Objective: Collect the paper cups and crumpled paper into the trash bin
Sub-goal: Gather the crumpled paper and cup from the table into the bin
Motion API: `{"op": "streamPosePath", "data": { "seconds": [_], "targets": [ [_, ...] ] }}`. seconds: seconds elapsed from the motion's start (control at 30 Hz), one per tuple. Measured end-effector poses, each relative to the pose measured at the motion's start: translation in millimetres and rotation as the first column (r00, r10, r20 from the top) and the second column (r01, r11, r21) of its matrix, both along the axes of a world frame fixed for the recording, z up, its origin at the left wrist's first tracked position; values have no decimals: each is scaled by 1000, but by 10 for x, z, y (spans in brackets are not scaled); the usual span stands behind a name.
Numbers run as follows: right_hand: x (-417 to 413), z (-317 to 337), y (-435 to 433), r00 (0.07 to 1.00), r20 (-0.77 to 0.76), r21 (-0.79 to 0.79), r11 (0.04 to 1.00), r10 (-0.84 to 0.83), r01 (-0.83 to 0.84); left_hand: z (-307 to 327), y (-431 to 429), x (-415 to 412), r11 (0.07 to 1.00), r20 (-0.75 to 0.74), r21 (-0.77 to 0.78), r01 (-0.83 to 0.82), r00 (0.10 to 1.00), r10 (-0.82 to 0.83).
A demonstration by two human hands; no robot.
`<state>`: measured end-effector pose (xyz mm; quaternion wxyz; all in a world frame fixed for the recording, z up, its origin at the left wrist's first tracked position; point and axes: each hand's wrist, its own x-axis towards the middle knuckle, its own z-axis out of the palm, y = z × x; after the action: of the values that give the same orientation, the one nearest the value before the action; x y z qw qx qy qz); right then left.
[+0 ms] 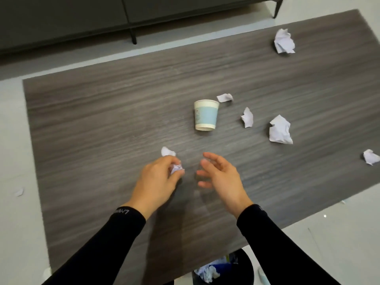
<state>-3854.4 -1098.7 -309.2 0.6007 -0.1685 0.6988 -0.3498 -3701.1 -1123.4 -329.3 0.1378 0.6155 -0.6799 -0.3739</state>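
My left hand [158,179] hovers over the grey wooden table [102,124] and pinches a small crumpled paper [176,168] in its fingertips. Just beyond it lies another small paper scrap [167,151]. My right hand [220,174] is beside it, fingers spread and relaxed, holding nothing. A blue-and-white paper cup [205,115] stands upright at the table's middle. Several crumpled papers lie to the right: [224,97], [247,117], [280,130], [370,156] and a far one [284,41]. The black trash bin [244,266] below the near edge holds paper and is partly hidden by my right sleeve.
A dark cabinet on thin legs [131,19] stands beyond the table. A small paper scrap [19,191] lies on the pale floor at the left. More bits lie on the floor at the lower right [263,277].
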Motion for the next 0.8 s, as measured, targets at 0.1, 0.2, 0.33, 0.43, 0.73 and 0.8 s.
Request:
{"op": "streamPosePath", "data": {
  "seconds": [0.1, 0.2, 0.33, 0.43, 0.73, 0.8],
  "targets": [
    [-174, 7, -63, 973, 229, 30, 999, -32, 26, 128, -89, -471, 983, -66, -94, 157, 984, -164],
    [-428, 13, -104, 962, 260, -51, 994, -83, 99, 137, -153, -826, 967, -58, -127, 219, 972, -228],
    [-898, -15, -128, 967, 162, -112, 970, -195, 214, 103, -105, -1171, 918, -65, -179, 354, 927, -370],
    [-1351, -78, -149, 917, -240, -236, 935, -319, 264, -12, -7, -1278, 935, -55, -210, 286, 951, -303],
    [-1877, -648, -508, 511, -825, 21, 916, 242, -400, -811, 55, -1069, 899, 471, -220, 378, 848, -242],
    [-1810, -802, -574, 375, -874, 139, 899, 309, -415, -868, 29, -1063, 890, 459, -267, 368, 861, -218]
  ]
}}
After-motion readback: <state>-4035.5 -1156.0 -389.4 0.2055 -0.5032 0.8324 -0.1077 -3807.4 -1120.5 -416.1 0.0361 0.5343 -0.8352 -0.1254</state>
